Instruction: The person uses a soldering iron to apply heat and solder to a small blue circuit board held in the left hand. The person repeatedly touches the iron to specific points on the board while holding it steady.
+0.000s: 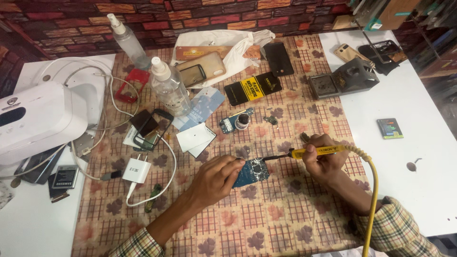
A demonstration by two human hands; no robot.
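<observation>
Near the middle of the bench, on the patterned cloth: a small blue circuit board [251, 172] lies tilted, its far end under the iron's tip.
Circuit board: blue, with a pale metal patch at its upper end; the left hand touches its near left edge.
Left hand [216, 178]: fingers curled narrow, fingertips pinching the board's edge and pinning it to the cloth; checked sleeve at the forearm.
Right hand [324, 157]: closed around the yellow handle of a soldering iron [304, 152], held like a pen, pointing left.
Iron tip: dark, thin, meeting the board's upper end; whether it truly touches cannot be told.
Iron cable [371, 195]: yellow, running from the handle down past the right wrist to the lower edge.
Cloth [266, 223]: checked brown with leaf prints, covering the white bench [409, 95].
Just beyond the board: a second small board [231, 123] with a small dark bottle [243, 121] on it, and white cards [195, 138].
Left of the hands: a white charger plug [136, 170] with its white cable.
Farther back: 2 clear spray bottles [167, 88], a phone frame [154, 128], phone cases, a black and yellow packet [252, 88].
Back right: a black iron stand [354, 76].
Far left: a white machine [38, 119].
</observation>
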